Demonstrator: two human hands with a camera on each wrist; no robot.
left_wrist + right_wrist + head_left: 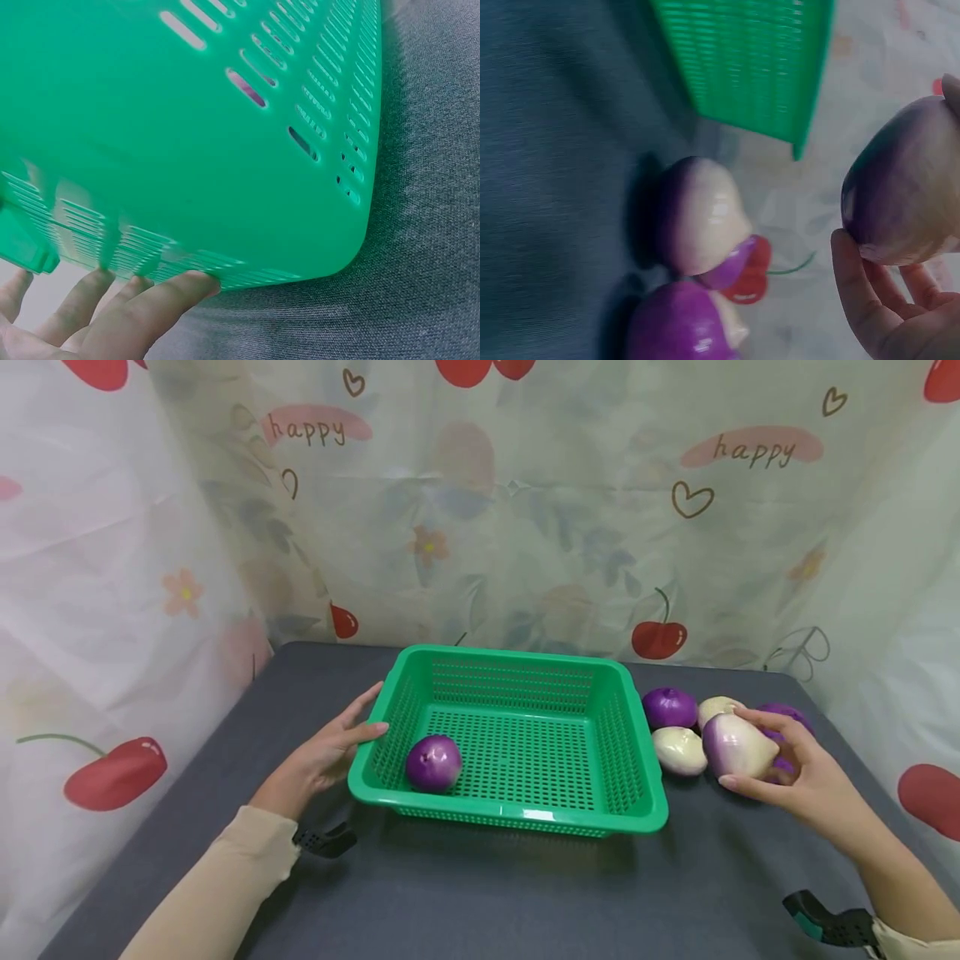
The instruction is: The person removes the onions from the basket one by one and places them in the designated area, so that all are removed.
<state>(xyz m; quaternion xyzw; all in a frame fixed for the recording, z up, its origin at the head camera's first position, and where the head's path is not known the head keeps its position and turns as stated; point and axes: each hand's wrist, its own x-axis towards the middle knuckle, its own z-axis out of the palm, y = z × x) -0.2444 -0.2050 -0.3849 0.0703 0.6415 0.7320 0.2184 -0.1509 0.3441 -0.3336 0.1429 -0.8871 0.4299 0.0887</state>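
A green plastic basket (510,806) with slotted walls stands on the table, one purple onion (433,763) inside near its left front corner. My left hand (330,752) is at the basket's left end, its thumb at the rim. In the left wrist view its fairly straight fingers (150,311) touch the outer wall. On the right, my right hand (806,772) holds a glossy purple-and-white onion (738,747) between thumb and fingers. The right wrist view shows this onion (900,187) raised off the table, its pale tapered end towards the palm.
Beside the basket's right wall lie a purple onion (670,707), a whitish onion (679,751), another pale one (718,706) and a purple one (787,717) partly behind my right hand. A printed curtain (525,527) encloses the dark grey table (480,893) at the back and sides.
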